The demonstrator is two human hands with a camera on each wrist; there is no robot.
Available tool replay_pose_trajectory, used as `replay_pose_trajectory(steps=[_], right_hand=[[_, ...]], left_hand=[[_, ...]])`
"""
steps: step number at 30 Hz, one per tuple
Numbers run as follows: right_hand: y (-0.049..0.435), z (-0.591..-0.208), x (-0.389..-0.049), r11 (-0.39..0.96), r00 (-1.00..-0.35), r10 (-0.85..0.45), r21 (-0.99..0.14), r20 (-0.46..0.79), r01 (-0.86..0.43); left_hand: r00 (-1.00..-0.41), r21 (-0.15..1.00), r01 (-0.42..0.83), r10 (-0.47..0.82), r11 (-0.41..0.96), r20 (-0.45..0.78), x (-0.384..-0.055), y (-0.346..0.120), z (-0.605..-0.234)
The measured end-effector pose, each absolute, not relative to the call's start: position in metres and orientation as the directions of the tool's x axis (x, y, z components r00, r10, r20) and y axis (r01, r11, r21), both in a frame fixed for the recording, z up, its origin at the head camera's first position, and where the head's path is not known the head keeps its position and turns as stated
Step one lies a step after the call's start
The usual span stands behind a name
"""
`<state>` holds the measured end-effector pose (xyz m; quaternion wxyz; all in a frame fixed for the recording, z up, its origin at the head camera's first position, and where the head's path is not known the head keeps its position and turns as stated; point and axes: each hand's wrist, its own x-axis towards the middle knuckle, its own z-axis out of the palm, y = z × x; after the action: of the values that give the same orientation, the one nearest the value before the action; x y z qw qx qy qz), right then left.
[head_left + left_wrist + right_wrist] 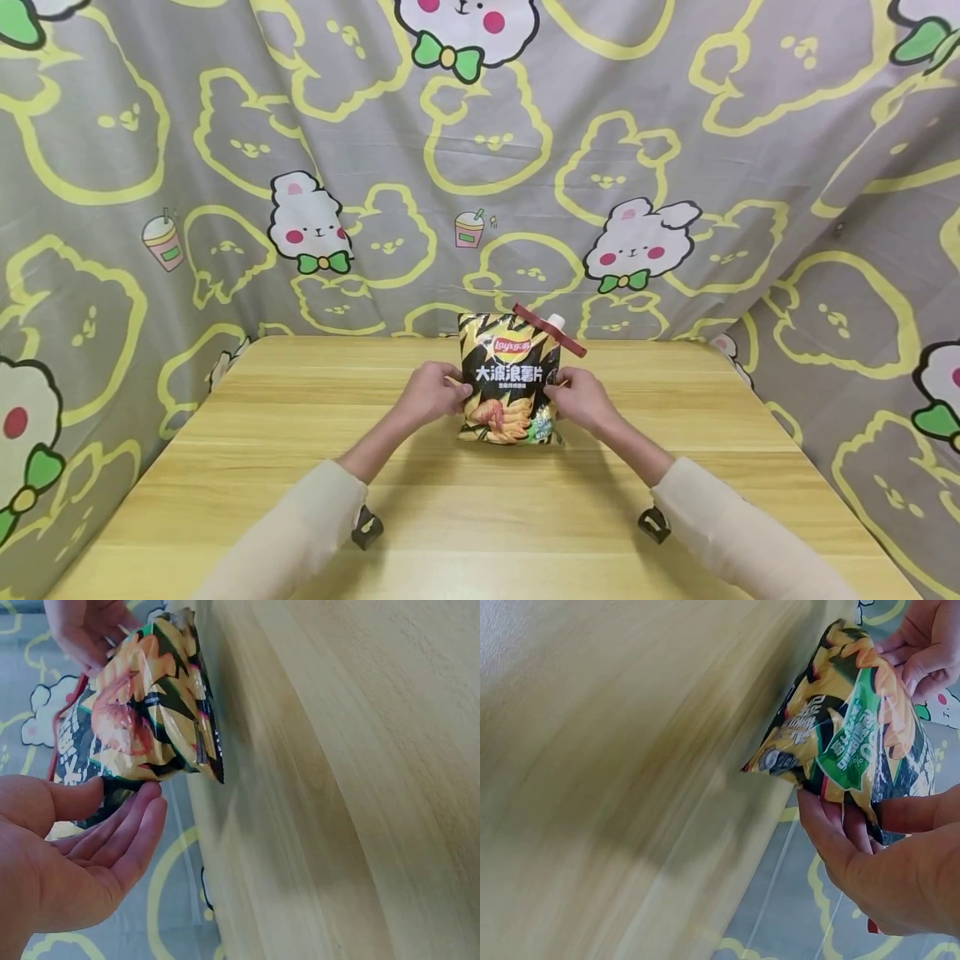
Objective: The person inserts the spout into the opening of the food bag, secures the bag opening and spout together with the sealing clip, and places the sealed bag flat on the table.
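A black and yellow bag of Lay's potato chips [508, 396] is held upright over the far middle of the table, its printed front facing me. Across its top right corner slants a dark red sealing clip [570, 342] with a white cap [557, 321]. My left hand [431, 392] pinches the bag's left edge between thumb and fingers. On the opposite edge, my right hand [585, 400] pinches it the same way. Both wrist views show the thumb in front and the fingers curled behind the bag [124, 712]. The bag's back is hidden.
A light wooden table [480, 517] lies under both arms. Grey curtains [375, 150] with yellow outlines and cartoon rabbits hang behind it and along both sides. A black strap piece [367, 528] shows at the left wrist, another [655, 525] at the right.
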<state>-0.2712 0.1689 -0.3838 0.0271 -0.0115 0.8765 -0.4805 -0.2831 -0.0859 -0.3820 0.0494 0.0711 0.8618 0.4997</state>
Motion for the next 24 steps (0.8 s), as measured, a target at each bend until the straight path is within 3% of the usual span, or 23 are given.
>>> replay_pose_trajectory(steps=[11, 24], right_hand=[[0.166, -0.392, -0.275, 0.444, -0.986, -0.055, -0.889, -0.156, 0.116], [0.168, -0.399, -0.28, 0.429, -0.974, -0.088, -0.891, -0.208, 0.151]], left_hand=[[-0.978, 0.867, 0.011, 0.186, 0.499, -0.095, -0.283, -0.092, -0.388], [-0.974, 0.871, -0.045, 0.171, 0.489, -0.147, -0.286, -0.096, -0.395]])
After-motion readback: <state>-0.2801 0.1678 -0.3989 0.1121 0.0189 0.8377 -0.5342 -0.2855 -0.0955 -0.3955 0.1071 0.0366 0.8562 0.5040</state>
